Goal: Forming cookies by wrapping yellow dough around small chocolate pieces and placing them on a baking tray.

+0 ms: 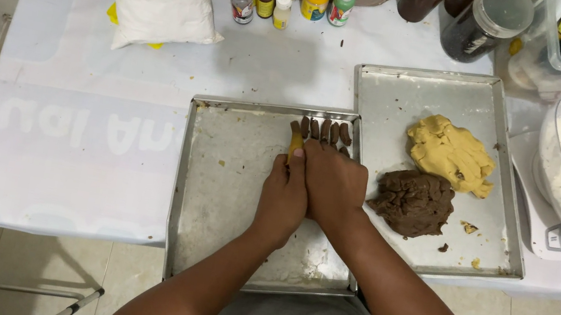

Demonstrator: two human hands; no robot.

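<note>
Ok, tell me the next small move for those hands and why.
Probably set the yellow-and-brown dough piece down at the left end of the row of brown pieces. Both the left hand and right hand are on it, and it stands right beside that row in the near tray.

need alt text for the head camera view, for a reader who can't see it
Both hands, left and right, press a yellow dough piece beside a row of brown pieces in a metal tray. A second tray holds yellow dough and brown dough.
</note>
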